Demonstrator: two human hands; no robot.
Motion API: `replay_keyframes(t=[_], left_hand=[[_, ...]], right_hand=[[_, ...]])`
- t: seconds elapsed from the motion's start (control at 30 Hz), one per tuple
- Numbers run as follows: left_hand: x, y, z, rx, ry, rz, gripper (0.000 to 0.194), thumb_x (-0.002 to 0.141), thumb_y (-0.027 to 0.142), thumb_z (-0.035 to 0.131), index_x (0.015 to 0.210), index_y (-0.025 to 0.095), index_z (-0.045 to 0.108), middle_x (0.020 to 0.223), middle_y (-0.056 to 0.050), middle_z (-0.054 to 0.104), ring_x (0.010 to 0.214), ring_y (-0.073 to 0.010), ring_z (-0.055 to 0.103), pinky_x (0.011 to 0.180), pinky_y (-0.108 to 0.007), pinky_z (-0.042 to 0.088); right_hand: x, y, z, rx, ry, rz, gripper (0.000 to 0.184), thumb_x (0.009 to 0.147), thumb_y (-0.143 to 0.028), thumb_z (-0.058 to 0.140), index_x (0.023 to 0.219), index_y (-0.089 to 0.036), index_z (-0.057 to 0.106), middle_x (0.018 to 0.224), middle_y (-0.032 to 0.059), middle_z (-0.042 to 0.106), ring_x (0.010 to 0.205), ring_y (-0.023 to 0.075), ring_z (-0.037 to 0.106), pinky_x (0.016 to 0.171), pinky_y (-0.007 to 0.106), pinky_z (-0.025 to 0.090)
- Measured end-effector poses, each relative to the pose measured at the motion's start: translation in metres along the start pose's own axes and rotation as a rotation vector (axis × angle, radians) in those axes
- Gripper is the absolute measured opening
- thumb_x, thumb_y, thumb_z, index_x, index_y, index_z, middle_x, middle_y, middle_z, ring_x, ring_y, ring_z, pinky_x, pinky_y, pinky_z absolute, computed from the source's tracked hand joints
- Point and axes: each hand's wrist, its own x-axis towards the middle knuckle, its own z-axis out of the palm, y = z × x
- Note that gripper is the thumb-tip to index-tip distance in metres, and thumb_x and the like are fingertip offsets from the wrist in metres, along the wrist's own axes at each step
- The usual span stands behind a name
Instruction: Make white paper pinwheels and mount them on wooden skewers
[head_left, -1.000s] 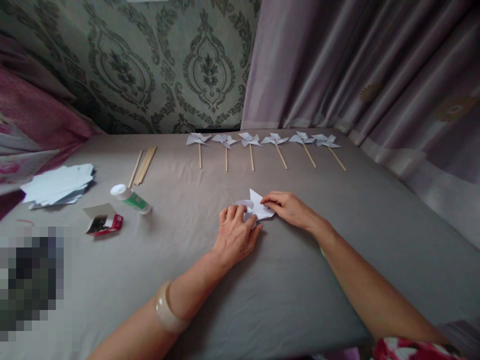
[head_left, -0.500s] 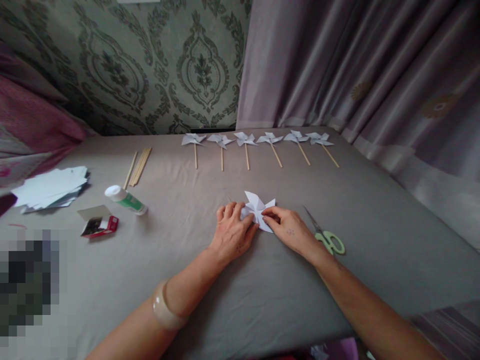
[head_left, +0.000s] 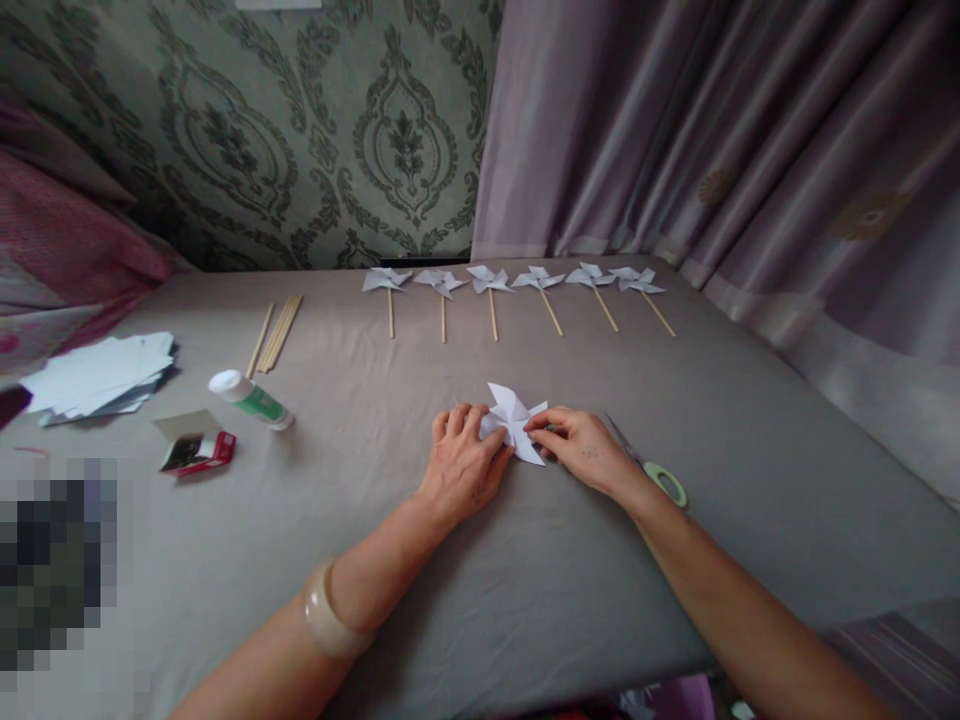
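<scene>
At centre, your left hand (head_left: 463, 465) steadies a white pinwheel (head_left: 515, 415), no stick visible; your right hand (head_left: 583, 447) pinches its edge. Six pinwheels (head_left: 490, 280) at twelve look finished; loose sticks (head_left: 282, 335) lie at ten.

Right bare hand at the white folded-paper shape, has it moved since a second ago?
Yes, the bare right hand has shifted toward the wearer and slightly rightward, judged against the row of white paper pinwheels on tan sticks.

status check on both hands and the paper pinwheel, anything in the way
Left hand on white paper pinwheel. Right hand at its right side, grip unclear. Scissors close by, partly hidden behind right arm.
</scene>
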Motion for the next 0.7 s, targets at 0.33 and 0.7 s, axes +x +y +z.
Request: replay_keyframes(t=[0.33, 0.7], left_hand=[[0.0, -0.001, 0.0, 0.004, -0.005, -0.004, 0.034, 0.094, 0.039, 0.041, 0.11, 0.023, 0.067, 0.13, -0.013, 0.052, 0.12, -0.0314, 0.041, 0.099, -0.05, 0.031], [0.0, 0.0, 0.0, -0.006, -0.019, -0.016, 0.032, 0.094, 0.038, 0.043, 0.109, 0.023, 0.067, 0.13, -0.013, 0.052, 0.119, -0.0321, 0.042, 0.098, -0.05, 0.032]], right_hand=[[0.018, -0.008, 0.005, -0.15, -0.02, 0.019, 0.015, 0.083, -0.02, 0.057, 0.089, -0.021, 0.071, 0.083, 0.0029, 0.074, 0.067, 0.0156, 0.066, 0.065, 0.025, 0.049], [0.017, -0.008, 0.013, -0.259, 0.096, 0.026, 0.014, 0.081, -0.021, 0.062, 0.092, -0.021, 0.071, 0.082, 0.0042, 0.074, 0.076, 0.0186, 0.068, 0.071, 0.029, 0.048]])
